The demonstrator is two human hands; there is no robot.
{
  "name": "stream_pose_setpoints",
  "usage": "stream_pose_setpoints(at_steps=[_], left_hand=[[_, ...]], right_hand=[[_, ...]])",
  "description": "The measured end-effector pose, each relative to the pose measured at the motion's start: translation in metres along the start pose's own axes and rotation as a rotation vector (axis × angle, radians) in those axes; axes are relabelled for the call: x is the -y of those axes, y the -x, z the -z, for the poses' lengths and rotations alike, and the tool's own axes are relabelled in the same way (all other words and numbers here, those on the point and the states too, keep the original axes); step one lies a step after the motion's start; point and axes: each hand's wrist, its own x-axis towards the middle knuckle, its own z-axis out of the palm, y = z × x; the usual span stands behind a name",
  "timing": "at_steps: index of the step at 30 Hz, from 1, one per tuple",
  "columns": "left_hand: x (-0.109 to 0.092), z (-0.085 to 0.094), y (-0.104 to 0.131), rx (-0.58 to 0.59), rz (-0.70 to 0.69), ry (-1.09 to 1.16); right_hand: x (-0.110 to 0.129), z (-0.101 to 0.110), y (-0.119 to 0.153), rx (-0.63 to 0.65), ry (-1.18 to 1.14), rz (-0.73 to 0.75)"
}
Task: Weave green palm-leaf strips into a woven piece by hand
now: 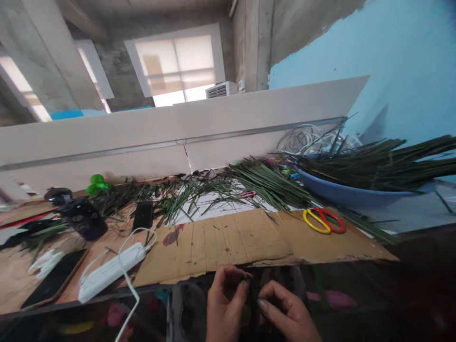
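My left hand (pixel 226 301) is closed just off the table's front edge, thumb and forefinger pinching a thin dark green leaf strip (pixel 252 304). The strip hangs down between my hands and blends into the dark clothing behind it. Beside it, my right hand (pixel 288 311) is closed too, its thumb and forefinger pressed together at the strip's side. A flat piece of brown cardboard (pixel 235 240) lies on the table just beyond both hands. Scissors (pixel 325 222) with yellow and red handles rest on the cardboard to the right.
Long green leaf strips (pixel 270 183) lie piled behind the cardboard. A blue basin (pixel 356 192) at right overflows with darker leaves. At left are a white power strip (pixel 112 270) with its cord, a black phone (pixel 143 216), a tablet (pixel 55 278) and a dark bottle (pixel 83 216).
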Motion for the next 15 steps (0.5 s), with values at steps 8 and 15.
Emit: stream_pose_setpoints(at_steps=[8,15], left_hand=[[-0.002,0.000,0.001,0.038,-0.055,-0.092],[0.009,0.001,0.002,0.138,-0.104,-0.120]], right_hand=[[-0.004,-0.002,0.000,-0.011,-0.020,0.011],[-0.006,0.000,-0.001,-0.034,-0.065,0.026]])
